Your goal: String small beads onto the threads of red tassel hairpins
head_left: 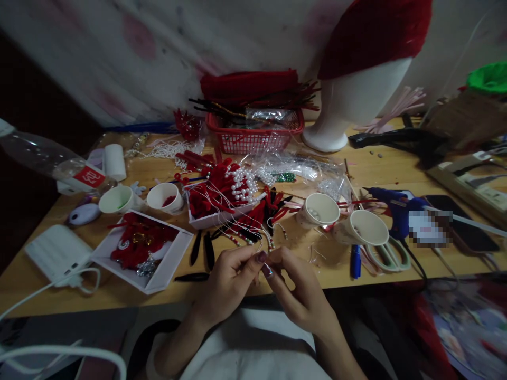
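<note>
My left hand and my right hand meet at the table's front edge, thumbs and fingers pinched together. A thin white thread shows at the fingertips; what else they pinch is too small to make out. Just beyond them lie beaded strands in red, white and green. Behind these, a white open box holds red fuzzy pieces and white pearl strands. Black leaf-shaped pieces lie beside my left hand.
A second white box with red ornaments sits left. Paper cups stand on both sides. To the right are a blue glue gun, scissors and a phone. Behind stand a red basket and a white mannequin head.
</note>
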Motion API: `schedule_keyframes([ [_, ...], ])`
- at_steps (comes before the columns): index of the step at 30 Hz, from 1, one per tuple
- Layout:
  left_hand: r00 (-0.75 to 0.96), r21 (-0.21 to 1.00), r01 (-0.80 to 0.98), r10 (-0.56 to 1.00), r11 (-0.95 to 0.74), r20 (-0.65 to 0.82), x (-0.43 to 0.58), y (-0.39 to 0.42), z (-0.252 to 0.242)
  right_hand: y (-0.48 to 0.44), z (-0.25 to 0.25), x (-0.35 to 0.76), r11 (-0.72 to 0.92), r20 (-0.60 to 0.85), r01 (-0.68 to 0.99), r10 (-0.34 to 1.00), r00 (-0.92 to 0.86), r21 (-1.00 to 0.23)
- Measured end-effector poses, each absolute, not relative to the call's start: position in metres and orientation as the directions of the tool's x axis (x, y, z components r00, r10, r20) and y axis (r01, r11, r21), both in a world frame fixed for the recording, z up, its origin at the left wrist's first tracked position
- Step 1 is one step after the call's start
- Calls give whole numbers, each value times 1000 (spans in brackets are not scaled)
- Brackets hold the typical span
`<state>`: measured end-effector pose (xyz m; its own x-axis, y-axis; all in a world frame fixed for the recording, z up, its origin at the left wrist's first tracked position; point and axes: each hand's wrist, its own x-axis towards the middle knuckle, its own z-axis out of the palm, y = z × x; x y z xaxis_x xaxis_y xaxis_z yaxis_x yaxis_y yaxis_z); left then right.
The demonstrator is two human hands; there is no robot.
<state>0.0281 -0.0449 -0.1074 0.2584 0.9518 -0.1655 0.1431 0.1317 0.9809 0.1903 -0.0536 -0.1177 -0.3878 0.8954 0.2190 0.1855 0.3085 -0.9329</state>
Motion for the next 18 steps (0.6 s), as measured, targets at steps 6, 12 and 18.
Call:
schedule_keyframes([
  [6, 230, 958, 20, 932, 284, -281, 30, -48, -117, -55, -125, 188, 273, 198, 169, 911, -362, -947],
  [12, 213, 946, -54, 929, 319, -302, 31, -47, -122, -57, -130, 182, 274, 234, 101, 926, -295, -957],
  [18, 234, 961, -81, 942, 265, -241, 29, -42, -117, -57, -133, 184, 264, 233, 90, 937, -261, -960],
])
